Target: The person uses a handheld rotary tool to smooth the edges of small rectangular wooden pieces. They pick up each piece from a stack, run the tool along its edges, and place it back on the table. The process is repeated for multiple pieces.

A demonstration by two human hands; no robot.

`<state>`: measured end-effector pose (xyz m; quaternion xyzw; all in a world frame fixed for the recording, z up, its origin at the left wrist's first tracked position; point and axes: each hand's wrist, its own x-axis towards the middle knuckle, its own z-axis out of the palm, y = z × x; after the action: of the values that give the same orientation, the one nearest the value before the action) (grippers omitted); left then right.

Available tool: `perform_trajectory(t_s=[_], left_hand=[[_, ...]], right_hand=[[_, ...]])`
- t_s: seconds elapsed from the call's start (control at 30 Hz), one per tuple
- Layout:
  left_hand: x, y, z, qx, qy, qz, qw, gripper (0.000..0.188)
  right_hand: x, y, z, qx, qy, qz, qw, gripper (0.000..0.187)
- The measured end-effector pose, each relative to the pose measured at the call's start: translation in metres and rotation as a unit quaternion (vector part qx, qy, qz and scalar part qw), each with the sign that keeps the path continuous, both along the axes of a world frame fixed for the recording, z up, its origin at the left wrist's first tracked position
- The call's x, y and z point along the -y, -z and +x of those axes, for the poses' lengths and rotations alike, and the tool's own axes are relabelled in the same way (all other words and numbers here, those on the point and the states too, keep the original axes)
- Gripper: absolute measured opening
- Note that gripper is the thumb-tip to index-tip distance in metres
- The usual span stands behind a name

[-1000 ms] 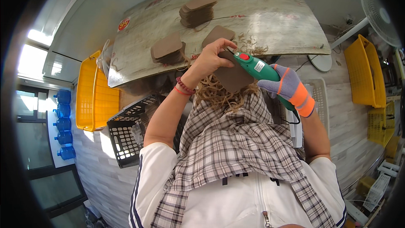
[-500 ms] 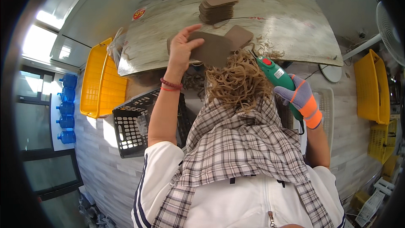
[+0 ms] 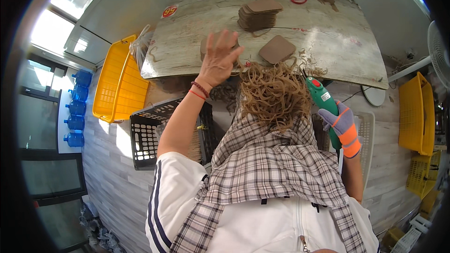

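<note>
From here I see the bare left hand (image 3: 217,61) spread open over brown pieces (image 3: 204,48) on the table (image 3: 335,37), best squared flat; the gloved right hand (image 3: 344,125) grips the green tool (image 3: 321,94), tip best pointed away.

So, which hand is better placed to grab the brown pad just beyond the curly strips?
Probably the left hand: it is bare, open and looks nearer to the brown pad. The right hand, gloved, is taken up with the green tool.

Handheld tool (image 3: 329,105) — smooth, hard-looking plastic
</note>
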<state>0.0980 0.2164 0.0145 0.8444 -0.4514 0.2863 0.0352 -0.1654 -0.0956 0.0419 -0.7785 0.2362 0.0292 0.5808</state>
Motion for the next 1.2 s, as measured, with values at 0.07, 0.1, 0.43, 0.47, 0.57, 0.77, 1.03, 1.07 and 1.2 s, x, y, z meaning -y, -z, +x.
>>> perform_trajectory(t_s=[0.07, 0.1, 0.43, 0.47, 0.57, 0.77, 1.03, 1.07, 1.2], left_hand=[[0.004, 0.010, -0.003, -0.008, 0.027, 0.102, 0.994, 0.041], [0.006, 0.013, -0.002, 0.005, 0.013, 0.148, 0.989, 0.034], [0.039, 0.005, -0.035, -0.182, 0.255, -0.012, 0.950, 0.006], [0.042, 0.002, -0.045, -0.229, 0.291, -0.026, 0.928, 0.008], [0.054, -0.014, -0.072, -0.546, 0.291, -0.054, 0.784, 0.016], [0.001, -0.051, 0.067, -0.409, -0.067, -0.084, 0.906, 0.037], [-0.009, -0.019, 0.168, -0.628, -0.105, 0.212, 0.742, 0.082], [-0.007, -0.014, 0.179, -0.657, -0.089, 0.231, 0.712, 0.085], [-0.010, 0.001, 0.191, -0.655, -0.138, 0.252, 0.699, 0.082]], right_hand=[[-0.001, 0.000, 0.000, -0.004, 0.000, -0.002, 1.000, 0.035], [-0.002, 0.000, 0.000, -0.003, -0.004, -0.003, 1.000, 0.034], [0.003, 0.023, -0.005, -0.017, 0.001, 0.025, 1.000, 0.040], [0.003, 0.024, -0.004, -0.016, 0.000, 0.030, 0.999, 0.041], [0.001, 0.025, -0.004, 0.006, 0.014, 0.027, 1.000, 0.033], [-0.001, 0.022, -0.004, -0.009, 0.025, 0.014, 1.000, 0.035], [-0.007, 0.017, -0.004, -0.026, 0.036, 0.005, 0.999, 0.039], [-0.008, 0.019, -0.005, -0.026, 0.038, 0.003, 0.999, 0.038], [-0.010, 0.019, -0.003, -0.027, 0.040, -0.013, 0.999, 0.036]])
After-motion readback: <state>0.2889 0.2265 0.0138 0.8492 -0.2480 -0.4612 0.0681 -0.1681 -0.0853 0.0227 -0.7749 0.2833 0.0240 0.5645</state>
